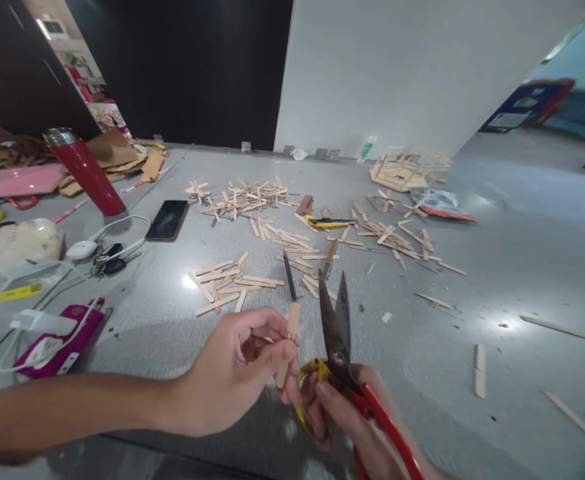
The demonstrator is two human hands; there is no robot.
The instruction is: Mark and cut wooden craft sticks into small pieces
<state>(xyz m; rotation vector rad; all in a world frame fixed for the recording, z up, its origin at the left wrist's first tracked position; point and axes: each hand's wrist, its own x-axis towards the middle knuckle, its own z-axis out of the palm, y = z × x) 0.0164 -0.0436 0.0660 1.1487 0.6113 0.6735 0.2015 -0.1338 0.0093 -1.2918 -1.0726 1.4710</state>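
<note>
My left hand (252, 367) pinches a wooden craft stick (293, 321) between thumb and fingers; dark marks cross the stick near my thumb. Wrapped in my right hand (357, 420) is a pair of scissors (333, 327) with one yellow and one red handle. Its blades are parted, point away from me and have nothing between them. The scissors are just right of the stick, and my two hands are close together. Beyond the stick's tip lies a dark pen or pencil (289, 275). Loose craft sticks (227, 288) lie ahead of my left hand.
More sticks (252, 198) are piled further back, near a yellow cutter knife (329, 222). A stick-built frame (407, 170) stands at the back right. Leftward are a phone (168, 220), a red flask (86, 172), cables and a purple box (62, 337).
</note>
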